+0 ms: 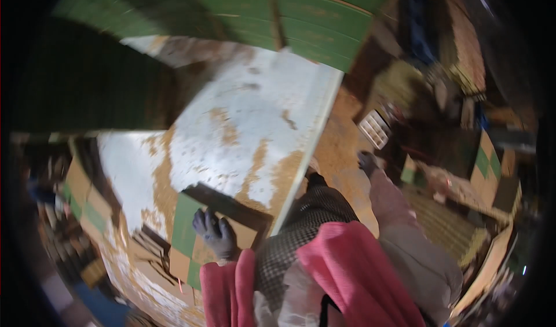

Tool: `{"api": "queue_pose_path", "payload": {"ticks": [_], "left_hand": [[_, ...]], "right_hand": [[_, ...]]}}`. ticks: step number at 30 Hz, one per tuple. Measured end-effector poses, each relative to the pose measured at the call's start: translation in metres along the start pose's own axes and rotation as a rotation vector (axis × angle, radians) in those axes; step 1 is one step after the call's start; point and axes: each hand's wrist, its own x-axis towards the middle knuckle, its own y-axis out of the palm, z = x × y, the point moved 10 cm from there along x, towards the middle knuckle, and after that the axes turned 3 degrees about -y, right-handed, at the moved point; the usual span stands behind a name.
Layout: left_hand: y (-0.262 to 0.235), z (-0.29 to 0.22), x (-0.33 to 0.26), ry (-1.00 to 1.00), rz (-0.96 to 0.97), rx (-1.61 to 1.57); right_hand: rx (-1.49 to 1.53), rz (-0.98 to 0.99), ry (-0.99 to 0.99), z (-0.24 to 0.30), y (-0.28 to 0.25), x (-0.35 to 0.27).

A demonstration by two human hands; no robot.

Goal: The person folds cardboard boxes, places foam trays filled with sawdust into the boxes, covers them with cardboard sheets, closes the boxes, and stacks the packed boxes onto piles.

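Observation:
My left hand, in a grey glove, has its fingers spread over a tan and green cardboard box. The fingers look laid on the box, not wrapped round it. Along the far side of the box runs a dark strip, perhaps shadow or the box's own side. My right hand, in a dark glove, reaches out ahead on the right. Its fingers are small and blurred, and I cannot make out anything in them. Nearest to it is a pale tray with small compartments.
A whitish, brown-stained surface spreads ahead, with green slatted panels beyond. More tan and green boxes stand at left and right. Stacked yellowish strips lie at right. Pink cloth hangs close to me.

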Motion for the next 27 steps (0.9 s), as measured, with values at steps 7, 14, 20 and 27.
{"api": "queue_pose_path", "payload": {"ticks": [7, 14, 20, 27], "left_hand": [[-0.004, 0.004, 0.000, -0.072, -0.027, -0.121], [-0.073, 0.060, -0.039, -0.249, -0.218, -0.218], [-0.138, 0.254, -0.271, -1.271, -0.515, 0.031], [-0.151, 0.307, -0.431, -1.707, -0.888, -0.503]], "right_hand": [[-0.290, -0.241, -0.709, 0.150, 0.096, -0.128], [-0.865, 0.007, -1.109, 0.256, 0.297, -0.162], [-1.258, 0.552, -1.235, 0.118, 0.427, -0.205], [-0.631, 1.031, -0.635, 0.170, 0.595, -0.309]]}}
